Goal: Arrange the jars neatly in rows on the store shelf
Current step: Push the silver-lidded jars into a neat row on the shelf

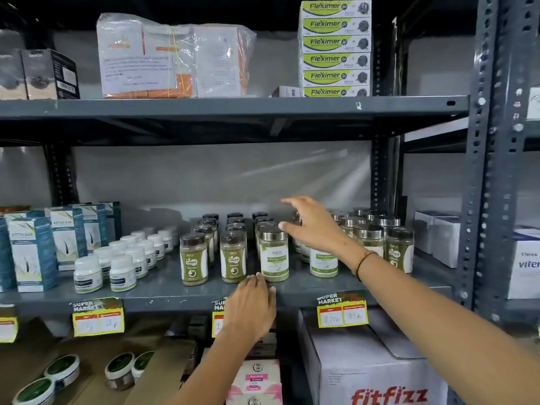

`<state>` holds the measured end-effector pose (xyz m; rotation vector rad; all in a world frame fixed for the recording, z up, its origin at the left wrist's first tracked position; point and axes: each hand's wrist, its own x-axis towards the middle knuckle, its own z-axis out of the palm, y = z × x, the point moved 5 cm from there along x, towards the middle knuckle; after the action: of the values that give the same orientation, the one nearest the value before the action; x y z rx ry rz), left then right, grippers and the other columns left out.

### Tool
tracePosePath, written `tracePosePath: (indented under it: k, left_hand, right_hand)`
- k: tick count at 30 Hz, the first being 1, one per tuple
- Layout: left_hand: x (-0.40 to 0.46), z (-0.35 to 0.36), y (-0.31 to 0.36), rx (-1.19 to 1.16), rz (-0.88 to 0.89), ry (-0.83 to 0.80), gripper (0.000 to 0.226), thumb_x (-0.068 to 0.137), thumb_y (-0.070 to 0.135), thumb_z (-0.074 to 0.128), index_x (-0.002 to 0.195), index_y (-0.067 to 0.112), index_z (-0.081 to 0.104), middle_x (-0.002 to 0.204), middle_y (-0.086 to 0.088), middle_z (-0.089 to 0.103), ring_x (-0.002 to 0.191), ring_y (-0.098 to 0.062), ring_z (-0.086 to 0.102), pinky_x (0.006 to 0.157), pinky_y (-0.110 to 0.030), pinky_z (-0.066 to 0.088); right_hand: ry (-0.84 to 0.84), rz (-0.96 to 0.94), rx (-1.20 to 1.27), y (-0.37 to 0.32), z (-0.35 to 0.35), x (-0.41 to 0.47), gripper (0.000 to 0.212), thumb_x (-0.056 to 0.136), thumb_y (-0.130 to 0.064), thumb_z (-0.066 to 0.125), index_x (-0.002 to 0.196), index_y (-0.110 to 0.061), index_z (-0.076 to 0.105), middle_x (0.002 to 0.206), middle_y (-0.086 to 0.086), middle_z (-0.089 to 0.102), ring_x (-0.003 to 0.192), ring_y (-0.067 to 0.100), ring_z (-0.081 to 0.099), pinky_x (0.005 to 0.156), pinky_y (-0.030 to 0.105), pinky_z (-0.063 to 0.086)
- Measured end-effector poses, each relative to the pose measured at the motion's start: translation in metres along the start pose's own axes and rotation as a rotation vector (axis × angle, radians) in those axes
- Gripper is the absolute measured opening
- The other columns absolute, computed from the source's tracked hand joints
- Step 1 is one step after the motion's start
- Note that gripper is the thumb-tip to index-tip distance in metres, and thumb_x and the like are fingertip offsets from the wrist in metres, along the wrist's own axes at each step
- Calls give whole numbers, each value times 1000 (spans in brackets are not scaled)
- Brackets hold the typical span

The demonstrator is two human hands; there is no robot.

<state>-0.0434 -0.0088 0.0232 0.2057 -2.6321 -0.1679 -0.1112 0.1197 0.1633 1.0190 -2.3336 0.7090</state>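
- Teal cartons (32,252) stand at the far left of the middle shelf (163,290), with small white bottles (119,258) lined up in rows just beside them.
- A yellow price tag (98,317) hangs from the shelf's front lip below the bottles.
- Dark-lidded green-label jars (194,260) stand in three files running back toward the wall, near the shelf's middle.
- The left hand (251,305) lies palm down on the shelf's front edge, fingers loosely together, gripping nothing; its fingertips sit at the foot of the silver-lidded jar (273,254).
- That jar stands upright at the front, just right of the dark-lidded files.
- The right hand (309,226) reaches in over the jars with fingers spread wide, thumb near the silver lid; whether it touches any jar cannot be told.
- More silver-lidded jars (368,238) cluster behind and right of the wrist, a dark-lidded one (399,249) at their right end.
- A Fitfizz box (377,372) sits on the level below.
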Motion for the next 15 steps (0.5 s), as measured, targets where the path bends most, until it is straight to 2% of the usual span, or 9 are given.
tracePosePath:
  k: [4, 9, 11, 13, 15]
  left_hand:
    - [8, 9, -1, 26, -40, 34, 56, 96, 43, 21, 131, 8, 46, 132, -10, 56, 122, -25, 49, 98, -40, 43]
    - [7, 17, 1, 39, -55, 94, 60, 96, 43, 15, 136, 7, 43, 142, -12, 49, 132, -24, 41, 111, -39, 32]
    - [5, 20, 1, 42, -61, 113, 61, 97, 42, 14, 139, 7, 40, 145, -12, 46, 136, -23, 37, 114, -38, 28]
    - [4, 20, 2, 41, -65, 130, 61, 97, 42, 13, 139, 6, 40, 145, -12, 45, 137, -23, 36, 115, -37, 26]
    - [4, 20, 2, 45, -64, 142, 61, 97, 41, 13, 139, 6, 40, 145, -12, 46, 137, -22, 36, 115, -37, 25]
  right_hand:
    - [-134, 38, -43, 6, 23, 14, 66, 87, -48, 62, 146, -24, 43, 147, 6, 49, 134, 26, 45, 106, 41, 40]
    - [-201, 75, -133, 16, 45, 33, 78, 81, -64, 61, 142, -17, 48, 139, 9, 58, 126, 31, 54, 97, 41, 46]
    - [-222, 88, -135, 20, 52, 37, 68, 77, -69, 61, 123, -19, 61, 116, 5, 69, 111, 30, 62, 84, 38, 50]
    - [-215, 95, -106, 24, 56, 40, 54, 72, -71, 64, 92, -21, 64, 87, -4, 67, 88, 23, 65, 71, 34, 49]
    - [-207, 104, -68, 25, 55, 42, 54, 69, -71, 68, 82, -19, 64, 77, -6, 65, 78, 18, 63, 68, 33, 50]
